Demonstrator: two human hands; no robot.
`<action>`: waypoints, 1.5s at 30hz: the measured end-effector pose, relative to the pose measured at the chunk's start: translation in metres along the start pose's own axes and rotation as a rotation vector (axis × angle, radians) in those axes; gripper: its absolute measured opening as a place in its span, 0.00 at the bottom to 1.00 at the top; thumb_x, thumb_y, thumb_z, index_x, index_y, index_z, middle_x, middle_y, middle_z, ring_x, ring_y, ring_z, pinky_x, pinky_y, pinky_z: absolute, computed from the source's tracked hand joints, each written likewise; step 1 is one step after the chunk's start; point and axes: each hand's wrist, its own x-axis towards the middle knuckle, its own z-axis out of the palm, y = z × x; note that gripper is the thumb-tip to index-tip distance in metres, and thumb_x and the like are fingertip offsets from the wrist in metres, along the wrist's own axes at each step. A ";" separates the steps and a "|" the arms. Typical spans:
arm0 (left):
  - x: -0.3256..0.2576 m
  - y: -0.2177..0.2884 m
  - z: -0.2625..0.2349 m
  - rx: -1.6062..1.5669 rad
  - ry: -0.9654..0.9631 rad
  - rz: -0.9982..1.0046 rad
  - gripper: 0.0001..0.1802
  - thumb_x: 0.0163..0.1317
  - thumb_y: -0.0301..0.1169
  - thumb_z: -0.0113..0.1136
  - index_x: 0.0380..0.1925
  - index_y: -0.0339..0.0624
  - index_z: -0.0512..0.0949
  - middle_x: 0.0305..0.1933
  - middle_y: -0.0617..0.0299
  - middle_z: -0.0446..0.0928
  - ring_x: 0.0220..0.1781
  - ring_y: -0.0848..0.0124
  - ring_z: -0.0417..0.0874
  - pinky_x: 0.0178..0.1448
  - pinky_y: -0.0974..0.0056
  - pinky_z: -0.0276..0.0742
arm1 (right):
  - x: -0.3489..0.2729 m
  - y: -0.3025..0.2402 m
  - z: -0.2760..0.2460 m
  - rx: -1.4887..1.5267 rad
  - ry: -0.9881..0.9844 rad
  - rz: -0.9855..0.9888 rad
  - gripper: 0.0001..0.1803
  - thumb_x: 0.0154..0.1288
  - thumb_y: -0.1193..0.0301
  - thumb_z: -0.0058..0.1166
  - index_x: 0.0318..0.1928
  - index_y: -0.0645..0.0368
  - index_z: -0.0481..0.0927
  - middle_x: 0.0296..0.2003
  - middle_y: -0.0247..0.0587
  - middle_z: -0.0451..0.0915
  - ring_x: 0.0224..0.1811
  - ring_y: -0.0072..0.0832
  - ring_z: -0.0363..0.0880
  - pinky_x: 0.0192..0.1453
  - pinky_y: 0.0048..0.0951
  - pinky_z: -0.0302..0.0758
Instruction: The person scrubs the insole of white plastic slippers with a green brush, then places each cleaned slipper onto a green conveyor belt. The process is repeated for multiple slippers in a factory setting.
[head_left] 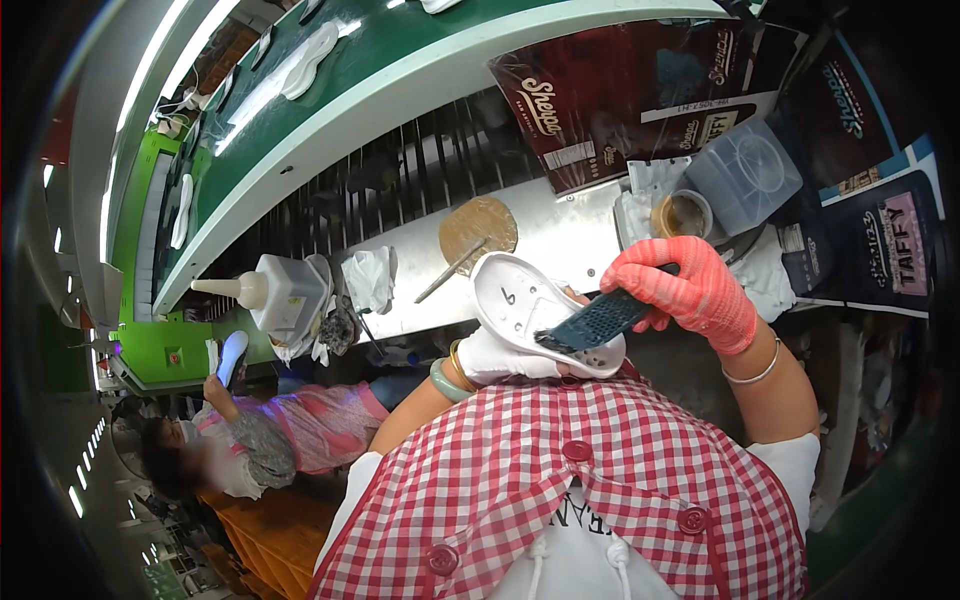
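Note:
A white shoe sole (pixel 500 290) with a raised rim and small holes lies tilted in front of my chest. My left hand (pixel 505 362), in a white glove, holds it from below and at its near edge, with the fingers partly hidden beneath it. My right hand (pixel 690 290), in a coral knit glove, is closed around a dark teal brush (pixel 600 320). The brush's bristle end touches or hovers just over the inside of the sole, towards its near end; which of the two I cannot tell.
Beyond the sole are a tan round patch (pixel 478 228), a thin stick (pixel 448 272), white crumpled cloth (pixel 369 280) and a nozzle bottle (pixel 285 297). A jar (pixel 682 215) and clear container (pixel 745 172) stand right. White soles (pixel 312 60) lie on a green conveyor (pixel 262 95). A co-worker (pixel 290 430) sits left.

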 end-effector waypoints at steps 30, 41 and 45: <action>0.023 -0.011 0.021 0.028 0.425 0.313 0.59 0.46 0.23 0.68 0.70 0.52 0.36 0.52 0.59 0.69 0.53 0.65 0.74 0.56 0.57 0.72 | -0.013 0.064 -0.010 -0.220 0.358 -0.528 0.11 0.62 0.70 0.53 0.41 0.64 0.79 0.29 0.45 0.80 0.27 0.29 0.79 0.31 0.23 0.76; 0.041 -0.035 0.019 1.064 0.574 0.553 0.39 0.47 0.35 0.69 0.56 0.36 0.57 0.39 0.64 0.73 0.40 0.76 0.77 0.59 0.63 0.69 | -0.007 0.057 -0.019 -0.013 0.357 -0.280 0.13 0.63 0.69 0.51 0.39 0.67 0.79 0.28 0.41 0.79 0.23 0.21 0.78 0.28 0.21 0.76; 0.040 -0.019 0.038 -0.039 0.577 0.233 0.15 0.65 0.37 0.53 0.43 0.37 0.69 0.37 0.61 0.73 0.36 0.72 0.76 0.42 0.69 0.73 | -0.006 0.066 -0.027 -0.077 0.409 -0.323 0.12 0.64 0.66 0.52 0.40 0.63 0.80 0.28 0.35 0.79 0.21 0.16 0.77 0.22 0.15 0.71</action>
